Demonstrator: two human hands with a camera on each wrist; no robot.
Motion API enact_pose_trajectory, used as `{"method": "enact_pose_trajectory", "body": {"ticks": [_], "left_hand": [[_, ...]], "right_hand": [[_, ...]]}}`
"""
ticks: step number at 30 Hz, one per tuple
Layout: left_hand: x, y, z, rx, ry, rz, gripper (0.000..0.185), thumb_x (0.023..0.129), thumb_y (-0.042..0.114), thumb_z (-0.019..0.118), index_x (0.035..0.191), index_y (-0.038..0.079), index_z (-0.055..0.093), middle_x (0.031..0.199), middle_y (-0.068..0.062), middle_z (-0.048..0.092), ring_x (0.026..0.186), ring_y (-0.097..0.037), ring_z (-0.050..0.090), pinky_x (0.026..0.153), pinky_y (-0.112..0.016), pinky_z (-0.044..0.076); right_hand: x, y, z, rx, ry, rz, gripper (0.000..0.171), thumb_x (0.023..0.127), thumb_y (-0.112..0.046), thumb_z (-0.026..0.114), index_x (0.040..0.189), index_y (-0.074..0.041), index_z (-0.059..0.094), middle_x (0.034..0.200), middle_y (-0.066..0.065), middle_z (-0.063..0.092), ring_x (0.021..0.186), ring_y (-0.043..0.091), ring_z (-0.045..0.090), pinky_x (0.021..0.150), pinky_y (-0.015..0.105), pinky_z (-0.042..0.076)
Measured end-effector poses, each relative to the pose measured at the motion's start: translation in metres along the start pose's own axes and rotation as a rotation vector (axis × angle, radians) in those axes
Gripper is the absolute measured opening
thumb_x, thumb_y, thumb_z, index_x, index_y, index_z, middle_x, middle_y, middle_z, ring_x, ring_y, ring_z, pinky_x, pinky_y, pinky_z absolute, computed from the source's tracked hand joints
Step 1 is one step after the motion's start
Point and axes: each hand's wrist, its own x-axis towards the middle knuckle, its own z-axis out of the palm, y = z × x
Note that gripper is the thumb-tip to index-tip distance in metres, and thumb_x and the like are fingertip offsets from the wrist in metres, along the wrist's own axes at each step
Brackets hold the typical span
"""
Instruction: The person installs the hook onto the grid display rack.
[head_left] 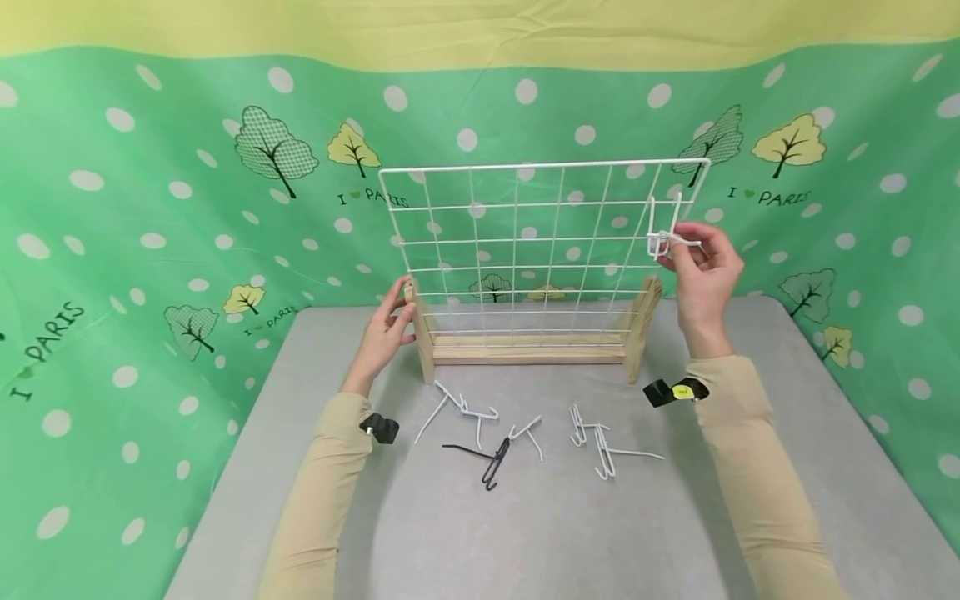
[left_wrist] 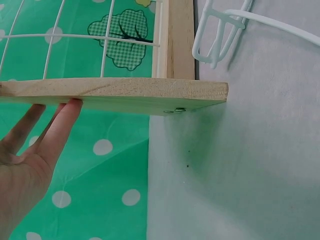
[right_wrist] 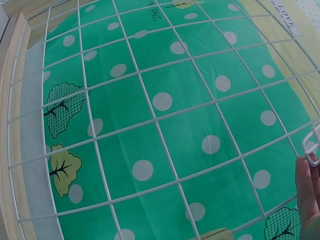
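Risk I see: white hook (head_left: 666, 237), pinched in my right hand (head_left: 701, 271), slipping off the wire grid (head_left: 525, 250) if my open left hand (head_left: 386, 329) lets the wooden stand (head_left: 424, 333) tip.

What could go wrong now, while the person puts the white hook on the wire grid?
The white wire hook pinched by the right hand may miss the white wire grid panel and drop. The left hand only touches the wooden stand with straight fingers, so a push might tip it.
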Motion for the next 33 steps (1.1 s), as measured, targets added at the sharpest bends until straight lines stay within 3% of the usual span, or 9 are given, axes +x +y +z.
{"method": "enact_pose_trajectory", "body": {"ticks": [21, 33], "left_hand": [[0.002, 0.001, -0.001, 0.012, -0.005, -0.013, 0.055, 0.105, 0.017, 0.044, 0.155, 0.015, 0.022, 0.139, -0.033, 0.038, 0.115, -0.05, 0.05, 0.082, -0.052, 0.055], [0.002, 0.001, -0.002, 0.007, -0.006, -0.031, 0.056, 0.104, 0.017, 0.045, 0.155, 0.016, 0.021, 0.141, -0.032, 0.037, 0.116, -0.05, 0.05, 0.083, -0.053, 0.055]], "right_hand": [[-0.01, 0.006, -0.01, 0.062, -0.009, 0.044, 0.013, 0.087, 0.012, 0.063, 0.1, 0.01, 0.066, 0.093, 0.02, 0.064, 0.076, 0.023, 0.067, 0.061, 0.026, 0.059], [-0.022, 0.019, -0.018, 0.003, -0.054, 0.118, 0.014, 0.088, 0.008, 0.065, 0.102, 0.01, 0.065, 0.094, 0.019, 0.066, 0.075, 0.02, 0.07, 0.064, 0.026, 0.059]]}}
